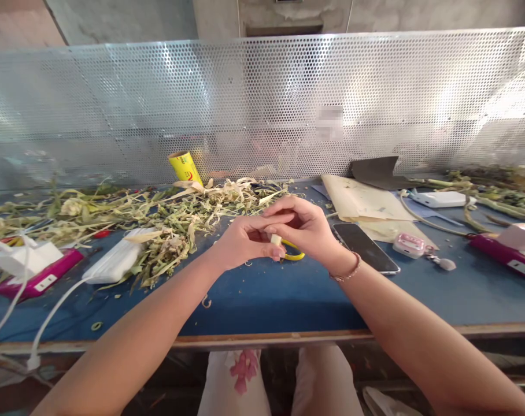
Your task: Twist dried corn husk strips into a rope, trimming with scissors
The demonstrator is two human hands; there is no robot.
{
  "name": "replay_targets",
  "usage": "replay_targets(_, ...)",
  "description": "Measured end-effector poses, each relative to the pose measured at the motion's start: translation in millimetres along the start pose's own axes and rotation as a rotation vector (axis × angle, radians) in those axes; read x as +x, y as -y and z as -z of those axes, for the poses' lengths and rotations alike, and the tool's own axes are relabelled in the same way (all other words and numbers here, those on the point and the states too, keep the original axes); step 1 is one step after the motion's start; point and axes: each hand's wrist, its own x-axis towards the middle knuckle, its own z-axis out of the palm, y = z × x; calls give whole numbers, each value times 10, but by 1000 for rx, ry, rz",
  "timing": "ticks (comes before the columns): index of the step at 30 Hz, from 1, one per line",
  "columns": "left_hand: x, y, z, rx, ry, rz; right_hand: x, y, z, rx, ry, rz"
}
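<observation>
My left hand (245, 240) and my right hand (308, 228) meet above the middle of the blue table (262, 294). Both are closed in a pinch on a small pale piece of plant stalk (274, 239) held between the fingertips. A thin yellow loop (294, 252) shows just under my right hand; whether it is held or lying on the table I cannot tell. A bracelet sits on my right wrist. Behind the hands lies a heap of green and pale plant stalks and husks (176, 216).
A black phone (366, 247) and a small pink case (410, 245) lie right of my hands, with tan paper (362, 202) behind. A white power bank (115, 263), pink device (43, 277) and cables sit left. A yellow tube (185, 167) leans on the perforated metal screen (262, 104).
</observation>
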Motion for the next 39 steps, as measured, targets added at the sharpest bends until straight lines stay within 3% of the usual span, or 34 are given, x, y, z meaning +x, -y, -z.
replay_targets(6, -5, -28, -19, 10, -13, 62, -1, -3, 3, -5, 18, -12)
replay_targets(39, -3, -47, -22, 91, 6, 6, -5, -17, 3, 11, -20, 36)
